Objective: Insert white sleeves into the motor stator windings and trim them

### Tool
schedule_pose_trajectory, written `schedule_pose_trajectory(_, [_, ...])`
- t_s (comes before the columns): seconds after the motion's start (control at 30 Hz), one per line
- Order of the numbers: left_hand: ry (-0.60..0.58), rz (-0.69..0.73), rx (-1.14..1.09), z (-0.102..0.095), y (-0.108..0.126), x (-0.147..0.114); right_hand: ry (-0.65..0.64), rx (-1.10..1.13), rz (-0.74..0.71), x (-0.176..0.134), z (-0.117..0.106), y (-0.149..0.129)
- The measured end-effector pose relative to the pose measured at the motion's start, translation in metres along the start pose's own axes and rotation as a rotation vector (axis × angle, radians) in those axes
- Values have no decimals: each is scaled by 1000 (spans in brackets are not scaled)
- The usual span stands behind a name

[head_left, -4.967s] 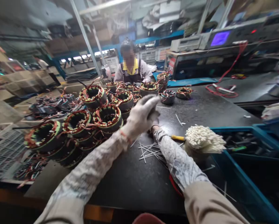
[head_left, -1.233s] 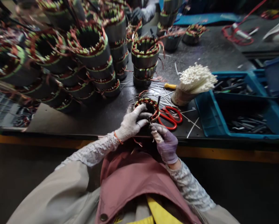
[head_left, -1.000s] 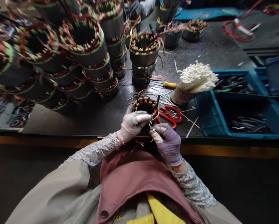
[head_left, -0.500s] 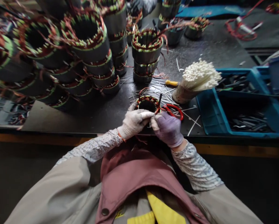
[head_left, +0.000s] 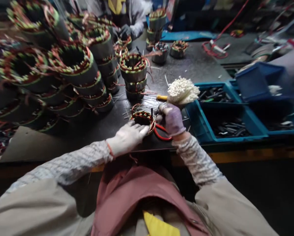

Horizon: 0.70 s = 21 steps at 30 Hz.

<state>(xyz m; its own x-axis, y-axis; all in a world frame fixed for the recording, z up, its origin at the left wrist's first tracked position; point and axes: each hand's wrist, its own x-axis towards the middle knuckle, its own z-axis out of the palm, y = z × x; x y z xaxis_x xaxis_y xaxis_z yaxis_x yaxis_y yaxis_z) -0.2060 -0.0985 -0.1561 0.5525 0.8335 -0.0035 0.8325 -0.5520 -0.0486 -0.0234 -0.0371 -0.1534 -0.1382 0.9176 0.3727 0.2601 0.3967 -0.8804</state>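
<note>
A small motor stator [head_left: 143,118] with copper windings sits on the bench in front of me. My left hand [head_left: 129,136], in a white glove, holds its near left side, fingers along the rim. A black tube [head_left: 152,113] stands up at the stator's right side, beside loose reddish wires. My right hand [head_left: 173,119], in a purple glove, is just right of the stator with curled fingers; whatever they may pinch is too blurred to make out. Beneath and beside it show red scissor handles [head_left: 163,133]. Behind it a bundle of thin white strips [head_left: 182,90] stands upright, its holder mostly hidden.
Stacked larger stators [head_left: 74,68] crowd the left; another stack [head_left: 133,77] stands ahead. At right, blue bins [head_left: 211,131] hold dark tubes. A yellow handle [head_left: 161,97] lies by the bundle. Across the bench are a co-worker's gloved hands [head_left: 124,31]; a blurred arm reaches in from the right.
The view has shifted. My right hand has left the left hand's fingertips and moved right and away, in front of the white bundle. My left hand stays at the stator, its fingers now flatter.
</note>
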Motion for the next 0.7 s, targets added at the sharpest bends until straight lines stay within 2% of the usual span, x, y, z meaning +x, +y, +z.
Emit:
schedule_pose_trajectory(0.1, [-17, 43, 97, -8, -14, -2, 174, -123, -77, 22, -20, 16])
schedule_pose_trajectory(0.2, [-94, 289, 21, -9, -38, 6, 312, -376, -170, 47, -41, 23])
schedule_pose_trajectory(0.27, [-104, 413, -28, -6, -49, 12, 264, -594, -170, 68, -49, 23])
schedule_pose_trajectory(0.37, [-48, 412, -57, 0, -50, 10, 114, -721, -126, 91, -53, 19])
schedule_pose_trajectory(0.4, [-27, 385, -65, 2, -48, 6, 109, -696, -133, 94, -53, 17])
schedule_pose_trajectory(0.47, [-4, 335, -87, 5, -43, -3, 198, -550, -167, 93, -51, 13])
schedule_pose_trajectory(0.57, [-8, 293, -126, 7, -42, -12, 342, -166, -134, 86, -40, 10])
schedule_pose_trajectory(0.63, [-7, 302, -143, 9, -45, -13, 371, 9, -102, 82, -31, 10])
schedule_pose_trajectory(0.7, [0, 329, -138, 10, -48, -13, 347, 10, -114, 79, -25, 7])
